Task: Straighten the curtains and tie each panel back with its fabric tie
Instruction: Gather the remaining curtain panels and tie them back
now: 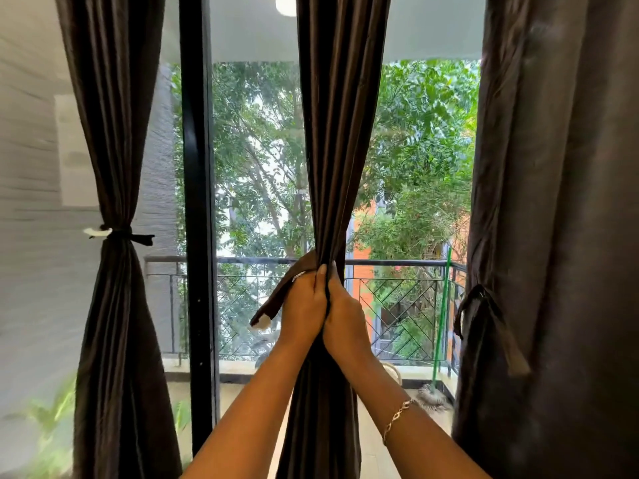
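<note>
Three dark brown curtain panels hang before a glass door. The middle panel [337,140] is bunched at waist height, where both my hands clasp it. My left hand [301,311] grips the gathered cloth and also holds the fabric tie [276,300], whose end with a white patch sticks out down to the left. My right hand [344,314] squeezes the same bunch from the right. The left panel [116,133] is cinched by its tie [121,234]. The right panel [553,202] hangs loose, with its tie [484,316] dangling at its left edge.
A black door frame [197,202] stands between the left and middle panels. Beyond the glass are a balcony railing [397,264], trees, and a green-handled mop [441,323] leaning in the corner. A grey wall lies at the left, with a green plant low down.
</note>
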